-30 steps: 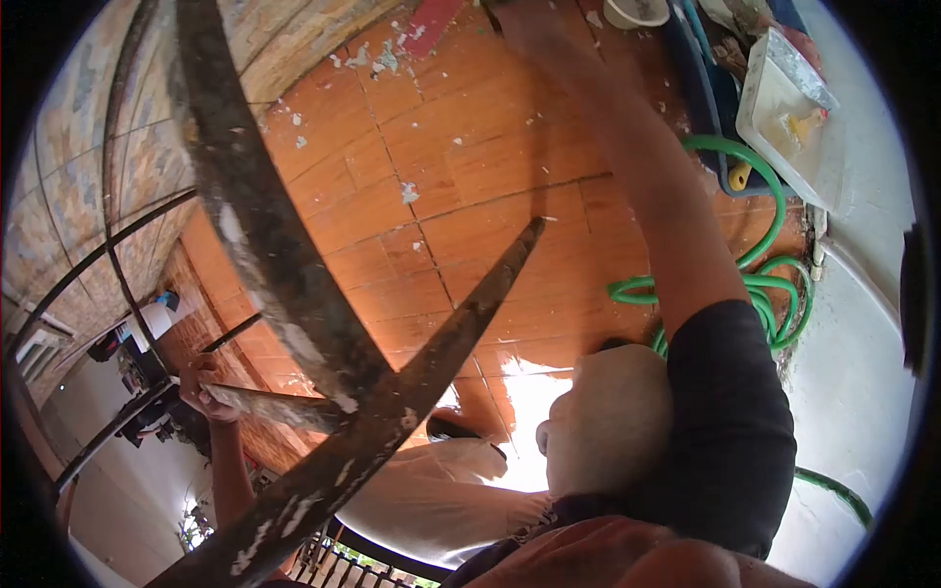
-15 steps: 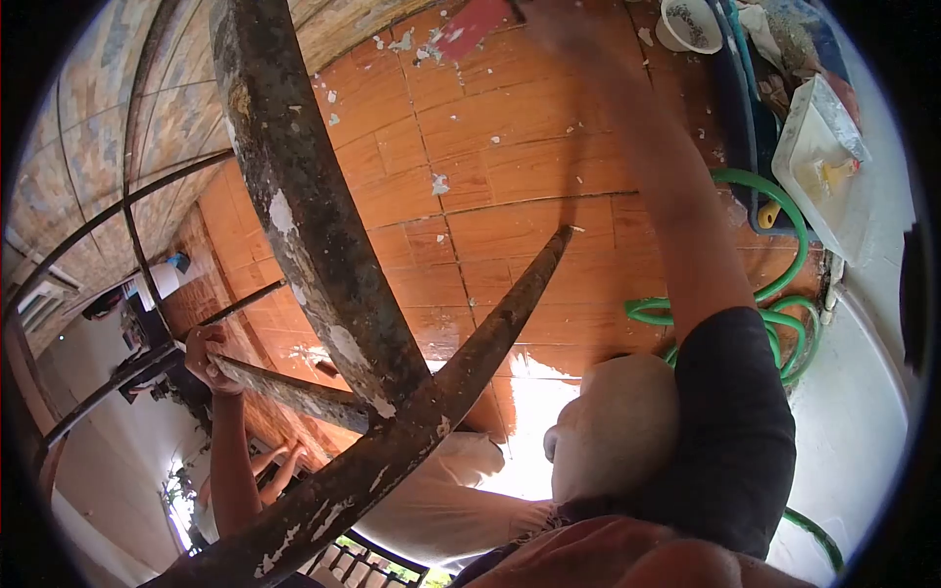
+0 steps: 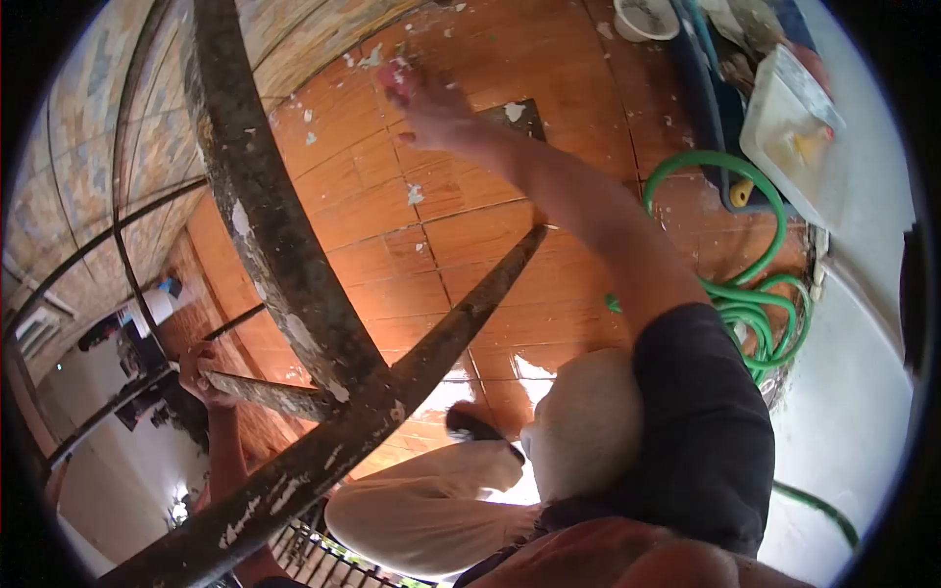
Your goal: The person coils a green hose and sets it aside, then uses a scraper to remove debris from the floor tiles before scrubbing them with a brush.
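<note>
A dark metal frame (image 3: 270, 206) with rust and flaking pale paint stands slantwise in front of me. My left hand (image 3: 201, 377) is closed round the far end of one of its bars (image 3: 270, 394), at the left. Stretched out over the tiled floor, my right hand (image 3: 441, 118) is smeared by motion. At its fingertips shows a small red piece (image 3: 394, 76) with pale flecks, low over the floor. A flat dark square piece (image 3: 529, 120) with a pale chip on it lies beneath my right forearm.
Paint chips (image 3: 416, 194) are scattered over the orange floor tiles (image 3: 392, 245). A green hose (image 3: 755, 323) lies coiled at the right. Beyond it are a white tray (image 3: 794, 137), a blue container (image 3: 720, 127) and a white tub (image 3: 647, 18). A tiled wall (image 3: 78, 127) borders the left.
My right hand has swung left and nearer across the floor with the red piece. The dark square piece now shows under my forearm. My left hand keeps its hold; the view has shifted slightly.
</note>
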{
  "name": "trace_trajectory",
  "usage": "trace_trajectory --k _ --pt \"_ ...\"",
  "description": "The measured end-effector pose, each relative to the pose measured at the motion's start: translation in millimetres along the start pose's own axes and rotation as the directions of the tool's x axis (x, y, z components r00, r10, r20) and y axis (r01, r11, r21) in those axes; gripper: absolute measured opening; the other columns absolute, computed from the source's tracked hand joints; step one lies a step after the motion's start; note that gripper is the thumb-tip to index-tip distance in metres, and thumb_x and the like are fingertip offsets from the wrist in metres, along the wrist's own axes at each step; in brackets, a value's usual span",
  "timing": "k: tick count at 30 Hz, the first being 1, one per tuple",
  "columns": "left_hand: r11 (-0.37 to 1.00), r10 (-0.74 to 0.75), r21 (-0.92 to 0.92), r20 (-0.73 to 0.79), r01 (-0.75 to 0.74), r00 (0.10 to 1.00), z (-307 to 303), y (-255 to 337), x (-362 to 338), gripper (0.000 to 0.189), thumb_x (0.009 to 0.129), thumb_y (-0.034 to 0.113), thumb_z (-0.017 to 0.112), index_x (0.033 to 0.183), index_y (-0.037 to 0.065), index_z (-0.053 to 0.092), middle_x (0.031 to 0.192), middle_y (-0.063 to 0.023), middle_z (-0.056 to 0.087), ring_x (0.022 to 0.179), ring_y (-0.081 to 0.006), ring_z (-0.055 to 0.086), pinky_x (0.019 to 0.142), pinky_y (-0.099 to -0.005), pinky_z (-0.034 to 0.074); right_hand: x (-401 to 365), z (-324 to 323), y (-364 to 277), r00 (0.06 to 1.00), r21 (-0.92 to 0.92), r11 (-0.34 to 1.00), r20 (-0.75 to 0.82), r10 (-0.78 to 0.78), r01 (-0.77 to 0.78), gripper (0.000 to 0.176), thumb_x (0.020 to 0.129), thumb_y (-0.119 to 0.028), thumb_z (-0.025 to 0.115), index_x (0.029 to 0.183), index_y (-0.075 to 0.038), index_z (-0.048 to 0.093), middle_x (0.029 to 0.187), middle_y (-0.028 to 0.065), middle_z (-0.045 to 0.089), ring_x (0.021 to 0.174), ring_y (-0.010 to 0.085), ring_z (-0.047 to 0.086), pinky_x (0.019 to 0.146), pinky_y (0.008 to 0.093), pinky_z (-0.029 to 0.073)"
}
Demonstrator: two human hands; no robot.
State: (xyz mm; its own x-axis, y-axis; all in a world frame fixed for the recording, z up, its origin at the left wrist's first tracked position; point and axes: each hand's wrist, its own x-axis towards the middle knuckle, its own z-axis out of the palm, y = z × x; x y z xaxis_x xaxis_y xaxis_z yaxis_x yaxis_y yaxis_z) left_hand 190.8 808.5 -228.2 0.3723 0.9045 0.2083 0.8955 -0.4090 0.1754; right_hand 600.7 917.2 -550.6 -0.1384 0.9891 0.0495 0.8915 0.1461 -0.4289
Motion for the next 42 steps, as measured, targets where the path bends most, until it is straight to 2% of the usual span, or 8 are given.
trace_trajectory --k 11,17,25,28,32,35,37,42 --pt "0.998 0.061 0.021 0.018 -0.062 0.998 -1.8 1.7 2.7 0.082 0.095 0.07 0.022 0.088 -0.001 0.062 0.069 -0.0095 0.054 0.063 -0.0257 0.056 0.058 -0.0372 0.043 -41.4 1.7 10.0 0.991 0.18 0.98 0.121 0.06 -0.081 0.059 0.096 -0.027 0.05 0.152 -0.032 0.03 0.131 0.0311 0.046 0.095 0.0398 0.067 0.073 0.0504 0.057" --pt "0.97 0.24 -0.069 0.097 -0.234 0.966 -24.4 -164.5 -59.9 0.055 0.097 0.049 0.051 0.111 -0.002 0.062 0.103 -0.0126 0.063 0.092 -0.0308 0.058 0.086 -0.0387 0.049 -102.0 -7.2 25.1 0.986 0.035 0.995 0.141 0.087 -0.093 0.059 0.098 -0.035 0.051 0.152 -0.038 0.028 0.122 0.025 0.051 0.093 0.0363 0.067 0.071 0.0473 0.057" --pt "0.961 0.234 -0.117 -0.147 -0.252 0.961 13.3 -27.1 1.5 0.069 0.103 0.055 0.027 0.089 -0.003 0.061 0.079 -0.0147 0.06 0.069 -0.0289 0.056 0.061 -0.0406 0.044 -140.0 -76.2 62.5 0.928 -0.04 0.962 0.255 0.272 -0.271 0.067 0.102 -0.04 0.041 0.158 -0.03 0.005 0.125 0.0298 0.053 0.102 0.0406 0.065 0.085 0.0526 0.054" --pt "0.956 0.241 -0.143 -0.116 -0.256 0.964 10.8 -1.3 6.1 0.065 0.103 0.051 0.029 0.083 -0.001 0.06 0.072 -0.0135 0.056 0.064 -0.0263 0.054 0.058 -0.0392 0.042 -181.1 -92.6 76.3 0.861 0.276 0.816 0.117 0.495 -0.507 0.056 0.102 -0.035 0.045 0.154 -0.023 0.027 0.128 0.0218 0.053 0.105 0.0378 0.064 0.089 0.048 0.052" --pt "0.956 0.283 -0.05 -0.12 -0.29 0.952 8.4 -6.7 7.4 0.064 0.103 0.052 0.028 0.076 0.0 0.055 0.068 -0.0119 0.053 0.06 -0.0283 0.053 0.055 -0.0408 0.041 -246.3 -120.2 94.4 0.806 0.715 0.699 -0.42 0.418 0.011 0.043 0.105 -0.019 0.044 0.147 -0.01 0.04 0.14 0.0097 0.053 0.122 0.02 0.054 0.104 0.0354 0.041" --pt "0.964 0.256 -0.035 -0.129 -0.263 0.958 9.6 -7.6 3.0 0.063 0.102 0.052 0.029 0.075 0.0 0.054 0.067 -0.0127 0.053 0.059 -0.0311 0.054 0.054 -0.0424 0.041 -304.3 -161.7 88.1 0.712 0.572 0.818 -0.553 0.433 -0.054 0.042 0.104 -0.022 0.046 0.144 -0.008 0.045 0.129 0.0095 0.06 0.099 0.0165 0.061 0.086 0.0299 0.049" --pt "0.963 0.253 -0.053 -0.138 -0.262 0.958 11.0 -7.4 3.7 0.062 0.102 0.051 0.029 0.075 0.0 0.054 0.068 -0.0138 0.053 0.06 -0.032 0.054 0.054 -0.0421 0.041 -337.5 -173.7 91.0 0.546 0.877 0.395 -0.197 0.814 -0.273 0.042 0.103 -0.031 0.046 0.134 -0.005 0.053 0.107 0.0097 0.069 0.072 0.0096 0.058 0.061 0.023 0.046" --pt "0.954 0.296 0.002 -0.153 -0.3 0.943 11.0 -3.2 5.1 0.064 0.102 0.052 0.028 0.076 0.0 0.054 0.068 -0.0147 0.052 0.061 -0.0334 0.054 0.054 -0.0429 0.041 -362.4 -203.2 115.4 0.474 0.93 0.348 -0.255 0.843 -0.119 0.05 0.101 -0.045 0.036 0.117 -0.004 0.06 0.081 0.0109 0.07 0.05 0.009 0.046 0.045 0.0233 0.036"
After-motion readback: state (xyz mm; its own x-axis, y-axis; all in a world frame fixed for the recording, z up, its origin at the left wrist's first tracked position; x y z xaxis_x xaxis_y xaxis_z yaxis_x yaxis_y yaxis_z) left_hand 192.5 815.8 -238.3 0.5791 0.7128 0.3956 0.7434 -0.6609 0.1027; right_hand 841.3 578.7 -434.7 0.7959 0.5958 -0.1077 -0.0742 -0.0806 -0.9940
